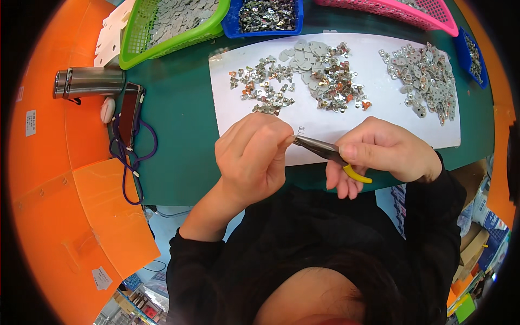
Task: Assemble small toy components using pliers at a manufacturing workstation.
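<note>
My right hand (387, 151) grips needle-nose pliers (323, 148) with dark jaws and a yellow handle. The jaws point left and meet the fingertips of my left hand (252, 149). Its fingers are pinched together, and whatever small piece they hold is mostly hidden. Just above the plier tip shows a small bent metal piece (301, 130); I cannot tell whether it is held or lies on the white sheet (374, 127). Beyond my hands, that sheet bears piles of small metal fittings (265, 81), flat grey discs mixed with fittings (330, 76), and perforated metal plates (428, 78).
Along the far edge of the green table (179, 168) stand a green basket (127, 46), a blue bin (232, 24) and a pink basket (449, 21), all holding metal parts. Another blue bin (463, 46) stands far right. A steel flask (95, 81) and a corded phone (127, 116) lie left.
</note>
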`<move>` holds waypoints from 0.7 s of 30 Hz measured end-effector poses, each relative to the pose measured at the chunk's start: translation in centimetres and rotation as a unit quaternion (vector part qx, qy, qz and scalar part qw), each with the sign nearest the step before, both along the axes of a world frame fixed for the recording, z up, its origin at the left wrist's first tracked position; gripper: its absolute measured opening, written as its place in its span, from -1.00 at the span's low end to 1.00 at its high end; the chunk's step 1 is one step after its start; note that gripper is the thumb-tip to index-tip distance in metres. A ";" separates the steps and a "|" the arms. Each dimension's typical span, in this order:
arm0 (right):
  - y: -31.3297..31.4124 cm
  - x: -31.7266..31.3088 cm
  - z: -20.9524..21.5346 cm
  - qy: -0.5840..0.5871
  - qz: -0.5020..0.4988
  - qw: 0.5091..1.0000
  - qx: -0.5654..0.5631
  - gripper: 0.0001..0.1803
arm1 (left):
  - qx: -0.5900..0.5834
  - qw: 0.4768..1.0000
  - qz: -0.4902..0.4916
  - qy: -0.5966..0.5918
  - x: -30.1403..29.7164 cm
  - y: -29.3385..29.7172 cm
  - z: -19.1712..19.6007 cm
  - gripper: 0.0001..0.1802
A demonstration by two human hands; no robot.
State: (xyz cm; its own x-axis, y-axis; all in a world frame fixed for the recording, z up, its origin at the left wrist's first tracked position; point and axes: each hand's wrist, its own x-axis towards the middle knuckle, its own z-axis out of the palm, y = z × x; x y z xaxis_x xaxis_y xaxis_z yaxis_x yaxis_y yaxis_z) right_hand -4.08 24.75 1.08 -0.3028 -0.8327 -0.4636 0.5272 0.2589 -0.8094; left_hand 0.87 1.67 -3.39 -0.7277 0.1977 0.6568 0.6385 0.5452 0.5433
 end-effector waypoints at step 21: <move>0.3 1.4 0.1 0.480 -0.028 0.865 0.147 -0.81 | -0.077 0.995 0.001 -0.064 -0.3 -0.3 -0.6 -0.81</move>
